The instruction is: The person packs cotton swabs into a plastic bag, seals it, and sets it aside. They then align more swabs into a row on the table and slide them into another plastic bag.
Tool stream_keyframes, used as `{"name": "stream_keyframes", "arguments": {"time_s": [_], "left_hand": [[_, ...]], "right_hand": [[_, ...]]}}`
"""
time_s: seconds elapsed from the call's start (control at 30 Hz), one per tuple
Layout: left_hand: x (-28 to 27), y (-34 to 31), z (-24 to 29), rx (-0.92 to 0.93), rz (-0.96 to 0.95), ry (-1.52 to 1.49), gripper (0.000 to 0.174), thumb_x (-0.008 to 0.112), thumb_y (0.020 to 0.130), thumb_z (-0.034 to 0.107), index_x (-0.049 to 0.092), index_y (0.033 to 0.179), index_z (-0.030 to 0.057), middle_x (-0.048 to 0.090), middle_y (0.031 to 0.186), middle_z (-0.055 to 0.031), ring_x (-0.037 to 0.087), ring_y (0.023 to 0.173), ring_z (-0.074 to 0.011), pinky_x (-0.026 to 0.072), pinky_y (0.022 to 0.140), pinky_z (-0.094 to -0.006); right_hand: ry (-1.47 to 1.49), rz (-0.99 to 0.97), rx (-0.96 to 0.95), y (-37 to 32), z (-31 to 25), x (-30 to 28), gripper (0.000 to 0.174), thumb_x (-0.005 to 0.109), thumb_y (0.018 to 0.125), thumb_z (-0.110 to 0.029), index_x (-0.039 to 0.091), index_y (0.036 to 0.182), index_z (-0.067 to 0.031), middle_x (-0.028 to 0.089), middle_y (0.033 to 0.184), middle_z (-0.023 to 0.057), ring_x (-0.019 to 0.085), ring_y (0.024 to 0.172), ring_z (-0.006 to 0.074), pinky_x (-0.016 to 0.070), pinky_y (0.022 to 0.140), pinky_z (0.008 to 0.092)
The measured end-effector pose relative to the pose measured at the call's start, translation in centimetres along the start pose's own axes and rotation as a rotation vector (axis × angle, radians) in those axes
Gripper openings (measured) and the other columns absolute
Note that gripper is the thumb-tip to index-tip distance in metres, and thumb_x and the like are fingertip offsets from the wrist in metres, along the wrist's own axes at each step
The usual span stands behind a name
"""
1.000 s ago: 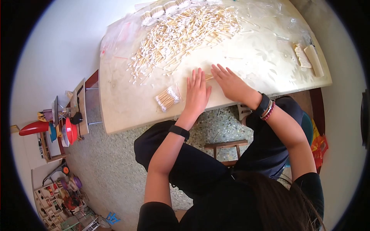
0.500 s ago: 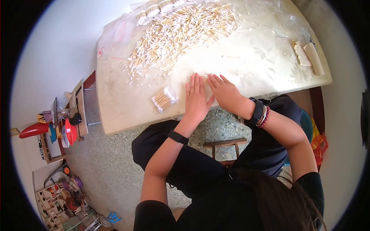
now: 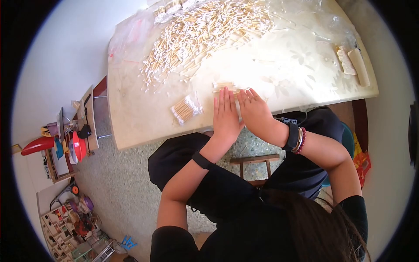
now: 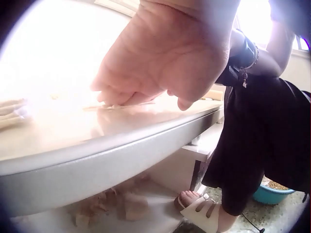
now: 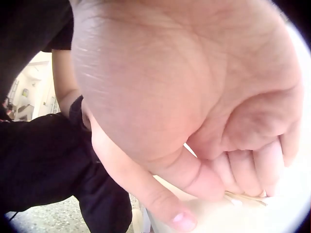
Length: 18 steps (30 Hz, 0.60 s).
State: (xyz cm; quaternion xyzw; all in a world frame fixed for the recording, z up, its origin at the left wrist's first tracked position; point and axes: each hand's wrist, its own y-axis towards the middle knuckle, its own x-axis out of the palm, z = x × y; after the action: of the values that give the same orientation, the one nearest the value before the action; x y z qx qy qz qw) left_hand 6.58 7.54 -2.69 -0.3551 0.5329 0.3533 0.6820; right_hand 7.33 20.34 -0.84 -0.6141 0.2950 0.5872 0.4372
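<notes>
In the head view my left hand (image 3: 226, 118) and right hand (image 3: 257, 114) lie side by side near the table's front edge, palms down with fingers straight. At their fingertips is a small row of cotton swabs (image 3: 224, 85), partly hidden under the fingers. A few swab sticks (image 5: 245, 198) show beneath the right hand's fingertips in the right wrist view. Left of my hands lies a clear packet of cotton swabs (image 3: 187, 109). Farther back spreads a large heap of loose cotton swabs (image 3: 205, 35).
Clear plastic bags (image 3: 127, 46) lie at the table's (image 3: 144, 126) back left, near several swab bundles (image 3: 173, 6). At the right end are a cream-coloured roll (image 3: 358, 67) and a folded piece (image 3: 345, 60). A wooden stool (image 3: 255, 160) stands below the front edge.
Both hands have come nearer the table's front edge. The right hand has moved beside the left, and more of the small swab row now shows beyond the fingertips.
</notes>
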Motion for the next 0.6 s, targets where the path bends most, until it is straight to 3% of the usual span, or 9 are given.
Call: {"name": "stream_keyframes", "arguments": {"time_s": [0.33, 0.47, 0.6], "left_hand": [[0.0, -0.1, 0.7, -0.032, 0.005, 0.054, 0.074, 0.056, 0.080, 0.029, 0.023, 0.134, -0.0096, 0.018, 0.142, -0.0258, 0.011, 0.135, -0.0339, 0.0083, 0.110, -0.0448], [0.7, 0.1, 0.1, -0.019, 0.054, 0.091, 0.076, 0.058, 0.079, 0.028, 0.023, 0.134, -0.0092, 0.018, 0.142, -0.0251, 0.012, 0.136, -0.0334, 0.0087, 0.110, -0.0455], [0.4, 0.5, -0.6, 0.019, 0.067, 0.003, 0.081, 0.062, 0.076, 0.029, 0.020, 0.135, -0.0087, 0.016, 0.143, -0.0241, 0.011, 0.136, -0.0329, 0.0093, 0.109, -0.0460]], "right_hand": [[0.001, 0.081, -0.020, 0.2, 0.1, -0.4, 0.056, 0.056, 0.075, -0.018, 0.044, 0.123, 0.0084, 0.049, 0.123, 0.0209, 0.048, 0.116, 0.0303, 0.0253, 0.106, 0.0382], [0.000, 0.054, 0.016, 0.3, -0.2, 0.1, 0.054, 0.056, 0.074, -0.017, 0.045, 0.121, 0.0084, 0.050, 0.122, 0.0206, 0.047, 0.117, 0.0304, 0.0252, 0.106, 0.0385], [-0.010, 0.170, 0.049, 0.3, 0.1, 1.0, 0.054, 0.054, 0.075, -0.016, 0.044, 0.122, 0.0088, 0.049, 0.123, 0.0207, 0.043, 0.121, 0.0304, 0.0247, 0.106, 0.0392]]}}
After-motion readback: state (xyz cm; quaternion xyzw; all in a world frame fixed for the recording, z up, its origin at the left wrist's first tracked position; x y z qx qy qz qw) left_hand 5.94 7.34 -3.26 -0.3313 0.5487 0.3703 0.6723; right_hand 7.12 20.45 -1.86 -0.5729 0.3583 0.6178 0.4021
